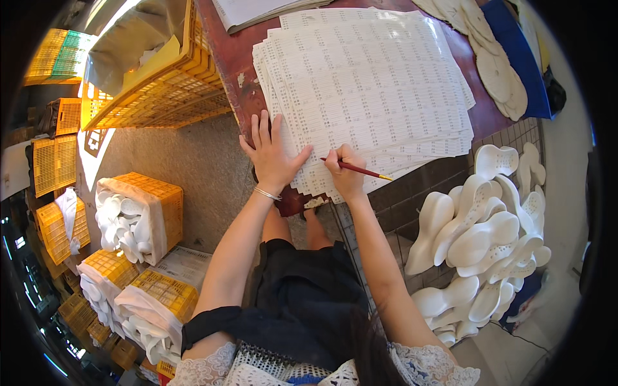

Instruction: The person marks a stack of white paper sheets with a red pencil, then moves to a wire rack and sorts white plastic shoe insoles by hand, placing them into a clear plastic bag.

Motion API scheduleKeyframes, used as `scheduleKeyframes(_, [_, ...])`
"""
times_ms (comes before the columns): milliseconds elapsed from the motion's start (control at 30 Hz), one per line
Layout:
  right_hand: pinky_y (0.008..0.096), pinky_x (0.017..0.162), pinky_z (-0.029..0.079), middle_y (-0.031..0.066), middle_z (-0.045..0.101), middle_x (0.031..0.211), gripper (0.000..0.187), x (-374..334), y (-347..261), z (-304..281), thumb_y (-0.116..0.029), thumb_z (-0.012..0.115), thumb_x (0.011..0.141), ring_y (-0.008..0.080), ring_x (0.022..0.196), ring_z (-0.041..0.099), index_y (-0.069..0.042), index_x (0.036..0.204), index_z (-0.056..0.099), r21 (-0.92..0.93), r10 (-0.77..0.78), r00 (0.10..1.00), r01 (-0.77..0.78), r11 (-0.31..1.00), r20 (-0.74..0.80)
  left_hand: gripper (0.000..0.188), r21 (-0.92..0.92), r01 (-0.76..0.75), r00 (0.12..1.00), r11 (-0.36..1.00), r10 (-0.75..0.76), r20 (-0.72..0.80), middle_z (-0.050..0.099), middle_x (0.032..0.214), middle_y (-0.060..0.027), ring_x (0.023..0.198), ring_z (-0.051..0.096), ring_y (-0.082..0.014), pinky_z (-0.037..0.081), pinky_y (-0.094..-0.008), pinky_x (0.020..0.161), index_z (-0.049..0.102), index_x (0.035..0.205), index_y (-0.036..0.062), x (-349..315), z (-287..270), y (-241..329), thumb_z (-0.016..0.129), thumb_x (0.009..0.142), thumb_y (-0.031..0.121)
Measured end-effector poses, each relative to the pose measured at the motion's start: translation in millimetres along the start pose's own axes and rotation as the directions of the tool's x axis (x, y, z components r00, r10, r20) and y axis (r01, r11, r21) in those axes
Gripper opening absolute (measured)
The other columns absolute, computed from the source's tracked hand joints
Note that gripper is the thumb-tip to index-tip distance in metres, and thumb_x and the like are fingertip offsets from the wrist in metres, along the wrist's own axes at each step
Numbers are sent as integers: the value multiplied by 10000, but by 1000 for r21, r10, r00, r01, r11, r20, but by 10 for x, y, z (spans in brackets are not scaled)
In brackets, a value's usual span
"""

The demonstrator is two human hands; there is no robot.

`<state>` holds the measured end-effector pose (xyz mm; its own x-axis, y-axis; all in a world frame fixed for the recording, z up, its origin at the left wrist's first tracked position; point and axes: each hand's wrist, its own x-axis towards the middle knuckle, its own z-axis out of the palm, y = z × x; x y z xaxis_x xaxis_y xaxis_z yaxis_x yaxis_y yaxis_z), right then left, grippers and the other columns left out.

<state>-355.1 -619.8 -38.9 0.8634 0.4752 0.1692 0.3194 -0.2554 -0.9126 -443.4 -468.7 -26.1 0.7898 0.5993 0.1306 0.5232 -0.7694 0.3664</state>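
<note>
The table [232,58] in front of the person is the largest thing here; its top is dark red, with some worn patches. On it lies a wide stack of printed sheets [367,83], whose layers are a little uneven, so several edges show at the left and at the near side. The stack spreads forward from both hands, and most of it lies beyond the fingertips. To the right of the table there is a pile of white sole-shaped pieces [483,238], well apart from the hands. At the upper left, a yellow crate [161,100] stands close beside the table.

The left hand [273,157] rests palm down at the left edge of the stack. It is open, with the fingers spread and the thumb reaching over the sheets; it grips nothing. The right hand [346,170] is over the near part of the same stack, just to the right of the left thumb. Its fingers are curled closed around a slim dark red pen [364,170] with a yellow end. The pen leans, and its point is directed to the left thumb, at the surface of the paper; whether it touches, I cannot tell. On the left wrist is a thin bangle [267,193].
</note>
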Motion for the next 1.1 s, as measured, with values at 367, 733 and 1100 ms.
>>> scheduleKeyframes(367, [338,441,373,98,475,509,275,-23,57,36,-82,641,842,203,435,437,-30,637,466,-7,5,1000,-6,1000,-29,920,2,21,1000,1000,-21,11,272,1532,-163,1461,141,-326,62,-687,1081,372,1421,95,8,12,2,680,726,612])
scheduleKeyframes(733, [344,440,376,98,465,503,286,-10,-2,32,-77,629,850,202,429,437,-31,632,449,12,20,999,-20,1000,-46,935,25,24,1000,999,-25,12,259,1544,-157,1457,148,-323,54,-660,1094,345,1443,111,1,35,-2,671,735,626])
scheduleKeyframes(1100, [323,454,379,80,508,514,308,160,197,-310,-119,608,873,175,450,459,-24,623,453,65,139,988,-134,989,-72,935,35,32,998,999,-34,50,247,1548,-151,1459,137,-322,47,-652,1100,335,1450,115,5,12,8,660,743,635])
